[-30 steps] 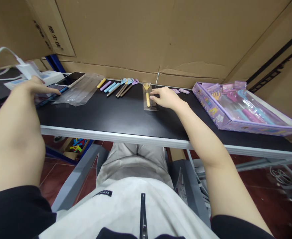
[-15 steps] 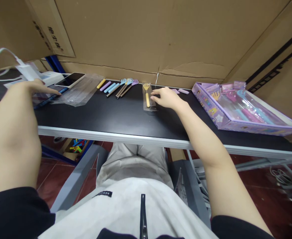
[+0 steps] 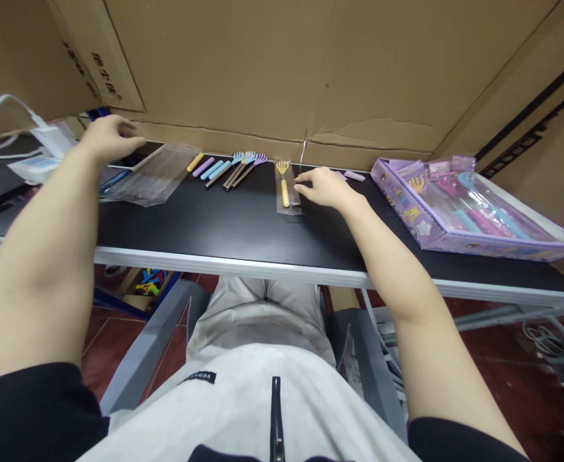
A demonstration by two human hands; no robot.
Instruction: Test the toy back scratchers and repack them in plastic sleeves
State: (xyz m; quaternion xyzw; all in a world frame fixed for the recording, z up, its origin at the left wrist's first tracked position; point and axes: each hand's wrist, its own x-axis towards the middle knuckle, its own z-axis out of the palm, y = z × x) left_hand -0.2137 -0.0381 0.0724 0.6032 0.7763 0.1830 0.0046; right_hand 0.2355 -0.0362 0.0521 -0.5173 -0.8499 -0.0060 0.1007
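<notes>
A yellow claw-headed back scratcher (image 3: 284,186) lies inside a narrow clear bag (image 3: 295,206) on the black tabletop. At the bag's right edge rests my right hand (image 3: 327,186), thumb and fingertips slightly apart; whether they press on the plastic cannot be told. My left hand (image 3: 111,138) is raised over the phone (image 3: 149,157) at the left, fingers bent but apart, with nothing visible in them. It covers most of the phone. Clear plastic bags (image 3: 154,183) lie just right of that hand.
Several coloured handles (image 3: 209,168) and metal rods with claw heads (image 3: 240,170) lie along the back. A purple display box (image 3: 430,231) holding more back scratchers stands at right. A white charger (image 3: 53,138) with a cable is at far left. Cardboard (image 3: 262,70) walls the back.
My left hand has lifted off the dark blue-edged object at the left and moved right and back, over the phone. My right hand has barely moved.
</notes>
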